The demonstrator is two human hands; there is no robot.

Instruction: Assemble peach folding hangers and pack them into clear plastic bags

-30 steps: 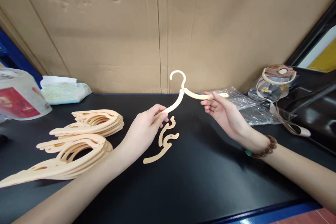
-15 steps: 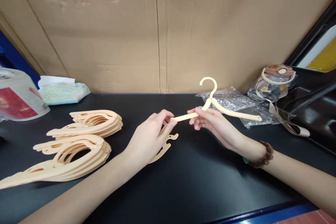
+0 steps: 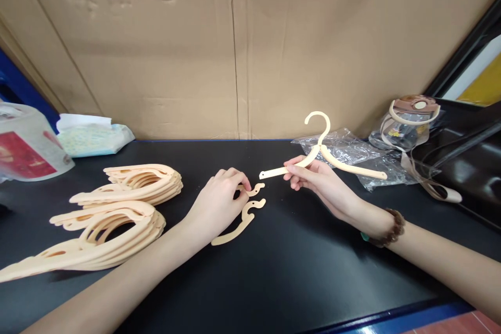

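Observation:
My right hand [image 3: 313, 180] pinches the left arm of a cream plastic hanger [image 3: 324, 159] and holds it above the black table, hook upward. My left hand [image 3: 219, 201] rests on the table with its fingers curled onto a small cream hooked piece [image 3: 252, 189]. A second, longer hooked piece [image 3: 238, 222] lies just right of that hand, touching nothing else.
Two stacks of cream hanger parts [image 3: 117, 203] lie at the left. A clear plastic bag [image 3: 352, 154] and a lidded clear bottle [image 3: 407, 122] sit at the back right. A tissue pack [image 3: 92, 135] and a plastic tub [image 3: 27, 143] stand at the back left, before a cardboard wall [image 3: 235, 47].
My left hand let go of the hanger's arm and dropped to the small piece on the table. My right hand carried the hanger to the right and kept it raised.

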